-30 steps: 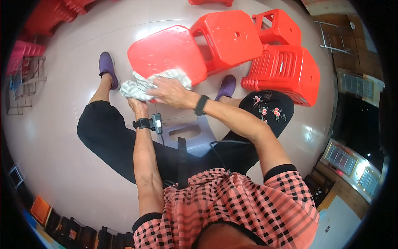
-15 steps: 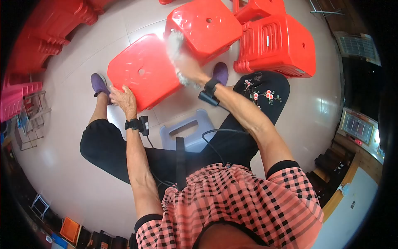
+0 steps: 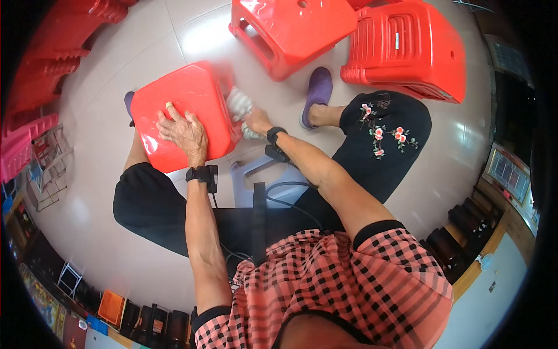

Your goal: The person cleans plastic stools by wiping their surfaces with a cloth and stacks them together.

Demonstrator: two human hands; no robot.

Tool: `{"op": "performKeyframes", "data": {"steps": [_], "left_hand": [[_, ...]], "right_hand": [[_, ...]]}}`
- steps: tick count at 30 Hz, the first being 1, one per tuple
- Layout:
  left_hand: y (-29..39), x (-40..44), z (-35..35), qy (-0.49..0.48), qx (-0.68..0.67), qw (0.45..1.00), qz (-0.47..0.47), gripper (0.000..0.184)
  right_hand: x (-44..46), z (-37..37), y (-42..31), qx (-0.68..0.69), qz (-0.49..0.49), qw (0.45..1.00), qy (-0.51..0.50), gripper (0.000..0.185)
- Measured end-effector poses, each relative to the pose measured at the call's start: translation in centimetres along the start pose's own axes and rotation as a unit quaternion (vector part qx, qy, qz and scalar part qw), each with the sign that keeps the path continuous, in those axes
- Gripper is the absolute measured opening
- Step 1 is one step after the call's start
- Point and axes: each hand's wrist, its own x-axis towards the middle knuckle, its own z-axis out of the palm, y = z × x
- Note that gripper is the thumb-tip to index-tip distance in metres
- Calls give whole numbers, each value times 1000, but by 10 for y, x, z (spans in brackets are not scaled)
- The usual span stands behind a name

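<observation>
A red plastic stool stands tilted between my lower legs, its seat turned towards me. My left hand lies on the seat with its fingers spread, covering part of it. At the stool's right side, my right hand holds a whitish cloth against the side wall. The cloth and that edge of the stool are slightly blurred by motion.
Beyond stand another red stool and a ribbed stack of red stools. A grey-blue low stool is beneath me, near my legs. More red stools line the far left, above a metal rack.
My left hand has gone from the stool's near left edge onto its seat. My right hand and the cloth have come down from the upper corner to the right side. The stool has turned and tilted.
</observation>
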Motion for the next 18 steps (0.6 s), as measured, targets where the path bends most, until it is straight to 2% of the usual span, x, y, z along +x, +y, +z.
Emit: {"op": "performKeyframes", "data": {"steps": [1,4,8,10,12,14,16,18], "left_hand": [[1,0,-1,-3,-2,1000,-1,57],[-1,1,-2,4,1,1000,5,57],[0,2,-4,-1,0,1000,4,57],[-4,4,-2,6,1,1000,14,57],[-2,2,3,11,3,1000,12,56],[-1,3,6,21,14,1000,4,55],[-5,5,8,21,12,1000,7,55],[-9,5,11,20,10,1000,8,54]], "right_hand": [[19,5,26,6,23,1000,6,50],[16,-1,34,182,213,953,117,48],[20,52,26,97,241,964,61,43],[12,53,16,143,247,958,35,37],[-1,46,9,298,270,916,-7,31],[-17,39,-6,432,296,850,-53,27],[-37,32,-22,511,311,795,-100,23],[-57,19,-41,529,323,772,-143,21]]}}
